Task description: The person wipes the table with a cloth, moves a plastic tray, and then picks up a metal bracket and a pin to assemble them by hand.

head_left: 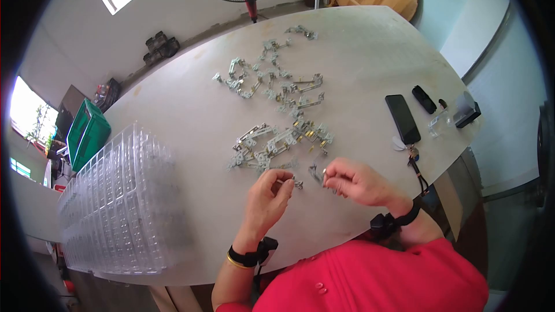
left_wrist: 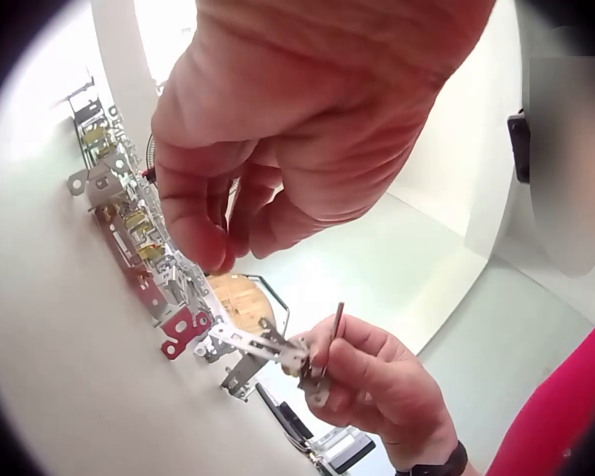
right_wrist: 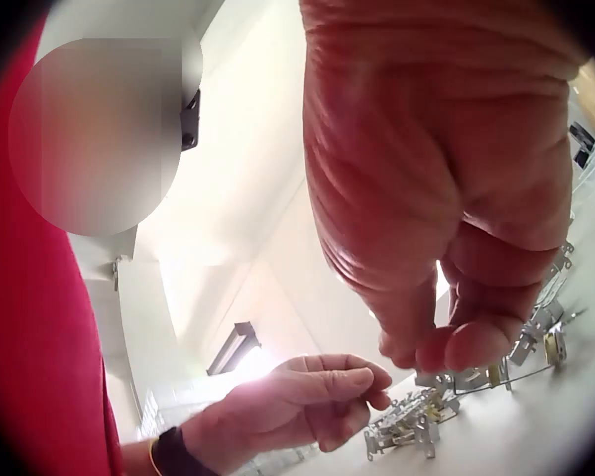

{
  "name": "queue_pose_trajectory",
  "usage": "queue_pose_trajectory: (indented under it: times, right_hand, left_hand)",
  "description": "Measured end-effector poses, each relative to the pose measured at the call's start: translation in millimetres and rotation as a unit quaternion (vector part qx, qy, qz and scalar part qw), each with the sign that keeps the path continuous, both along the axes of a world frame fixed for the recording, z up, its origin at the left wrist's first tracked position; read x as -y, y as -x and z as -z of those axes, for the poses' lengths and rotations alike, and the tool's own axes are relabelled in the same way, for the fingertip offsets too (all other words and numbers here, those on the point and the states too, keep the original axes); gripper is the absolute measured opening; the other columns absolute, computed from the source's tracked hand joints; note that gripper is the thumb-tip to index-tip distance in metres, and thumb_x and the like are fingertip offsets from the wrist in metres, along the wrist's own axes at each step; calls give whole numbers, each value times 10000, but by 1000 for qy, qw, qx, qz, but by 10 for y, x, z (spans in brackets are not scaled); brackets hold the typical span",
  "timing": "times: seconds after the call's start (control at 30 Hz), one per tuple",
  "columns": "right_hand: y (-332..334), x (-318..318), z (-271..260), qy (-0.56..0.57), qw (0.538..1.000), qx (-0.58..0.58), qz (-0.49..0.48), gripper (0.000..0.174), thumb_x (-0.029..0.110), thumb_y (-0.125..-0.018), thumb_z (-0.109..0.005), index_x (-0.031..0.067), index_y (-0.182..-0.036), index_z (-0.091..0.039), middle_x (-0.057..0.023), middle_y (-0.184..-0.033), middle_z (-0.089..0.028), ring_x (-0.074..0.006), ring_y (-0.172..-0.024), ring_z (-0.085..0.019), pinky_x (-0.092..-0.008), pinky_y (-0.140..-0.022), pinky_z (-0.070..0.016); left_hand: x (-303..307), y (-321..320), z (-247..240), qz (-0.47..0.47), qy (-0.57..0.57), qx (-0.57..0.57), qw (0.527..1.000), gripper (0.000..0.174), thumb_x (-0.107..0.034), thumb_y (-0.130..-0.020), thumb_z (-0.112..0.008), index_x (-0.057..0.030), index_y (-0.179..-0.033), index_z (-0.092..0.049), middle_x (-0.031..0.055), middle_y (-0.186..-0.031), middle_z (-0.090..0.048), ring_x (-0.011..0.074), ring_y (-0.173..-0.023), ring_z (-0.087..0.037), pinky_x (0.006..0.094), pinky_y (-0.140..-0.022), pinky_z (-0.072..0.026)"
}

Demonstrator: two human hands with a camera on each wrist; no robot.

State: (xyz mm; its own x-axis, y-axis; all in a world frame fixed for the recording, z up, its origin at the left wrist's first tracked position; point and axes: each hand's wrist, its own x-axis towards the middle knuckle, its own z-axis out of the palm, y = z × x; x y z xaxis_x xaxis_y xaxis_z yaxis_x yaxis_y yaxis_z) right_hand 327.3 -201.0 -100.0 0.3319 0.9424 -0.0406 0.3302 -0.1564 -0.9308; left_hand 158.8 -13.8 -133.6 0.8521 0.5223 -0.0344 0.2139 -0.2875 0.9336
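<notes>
Many small metal parts, some with brass-coloured pieces, lie in a loose spread down the middle of the table. Near its lower end, the left hand pinches a small metal piece between thumb and fingers. To the right, the right hand has thumb and fingertips together on a metal part. In the left wrist view the right hand grips a bracket-like assembly and a thin rod. The left hand's fingers hide most of its piece. The right wrist view shows both hands apart.
Stacked clear plastic trays stand on the left of the table, by a green crate. A phone, a small black device, a keyring with strap and a clear container lie on the right.
</notes>
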Motion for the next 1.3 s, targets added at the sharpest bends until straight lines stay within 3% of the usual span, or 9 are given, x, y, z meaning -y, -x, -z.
queue_pose_trajectory:
  times: [0.07, 0.33, 0.43, 0.5, 0.53, 0.73, 0.97, 1.13, 1.3]
  right_hand:
    - [-2, -62, -13, 18, 983, -177, 52, 152, 169, -1007, -607, 32, -1072, -605, -12, -904, -635, -51, -724, -580, -250, -651, -504]
    - [36, -369, 194, -68, 945, -316, 48, 125, 133, -1021, -573, 14, -1029, -611, -19, -1053, -586, -84, -813, -586, -246, -709, -514]
    - [85, -415, 201, -89, 963, -255, 11, 77, 102, -993, -605, 29, -1014, -618, -36, -1061, -582, -120, -852, -589, -266, -732, -506]
    - [109, -438, 181, -170, 982, 76, -38, 97, 52, -934, -658, 22, -1017, -617, -65, -1043, -605, -176, -839, -613, -294, -743, -511]
    - [164, -434, 97, -156, 984, 77, -36, 134, 39, -889, -694, 24, -1007, -630, -101, -1022, -598, -250, -863, -625, -331, -763, -515]
    - [183, -408, 126, -138, 983, 109, -60, 154, 65, -881, -713, 57, -1021, -649, -127, -1110, -615, -291, -923, -644, -363, -774, -529]
    - [108, -414, 143, -177, 969, 147, 87, 139, 81, -910, -702, 57, -1032, -640, -135, -1091, -640, -229, -880, -659, -337, -774, -530]
    - [-22, -457, 207, -120, 964, -222, 78, 101, 98, -1007, -596, 41, -1087, -621, -69, -1183, -615, -142, -976, -657, -267, -805, -538]
    - [-41, -481, 226, -152, 956, -239, 76, 122, 126, -1007, -604, 46, -1097, -626, -33, -1066, -638, -108, -942, -653, -271, -790, -554]
  left_hand:
    - [0, -10, -98, 19, 141, 0, 990, 253, -117, -962, -635, 29, -1168, -607, 66, -972, -653, 106, -781, -649, 255, -657, -549]
    - [-95, -81, -63, 21, 329, 87, 940, 419, -189, -1007, -597, 83, -1297, -466, 118, -1064, -611, 163, -848, -674, 305, -710, -597]
    - [-150, -117, -51, -1, 377, 78, 923, 401, -218, -1018, -587, 74, -1270, -479, 94, -1013, -609, 162, -840, -674, 299, -709, -593]
    - [-182, -177, 10, -3, 393, 66, 917, 385, -228, -1021, -583, 67, -1250, -491, 78, -982, -609, 158, -829, -672, 297, -709, -591]
    - [-195, -197, 52, 3, 390, 65, 918, 368, -229, -1017, -591, 56, -1233, -504, 63, -951, -613, 147, -807, -665, 288, -699, -581]
    - [-194, -302, 36, -12, 327, 88, 941, 302, -187, -995, -610, 31, -1193, -547, 62, -934, -653, 117, -767, -639, 260, -669, -543]
    - [-221, -278, 67, 7, 318, 104, 942, 249, -85, -959, -583, 17, -1186, -574, 94, -1029, -684, 126, -820, -649, 281, -727, -544]
    - [-185, -302, 32, 47, 268, 85, 958, 267, -55, -946, -578, 11, -1204, -573, 83, -1048, -681, 126, -873, -647, 277, -763, -537]
    - [-165, -335, 64, 54, 227, 106, 967, 313, -23, -916, -604, -2, -1226, -571, 62, -1076, -675, 115, -952, -632, 273, -817, -519]
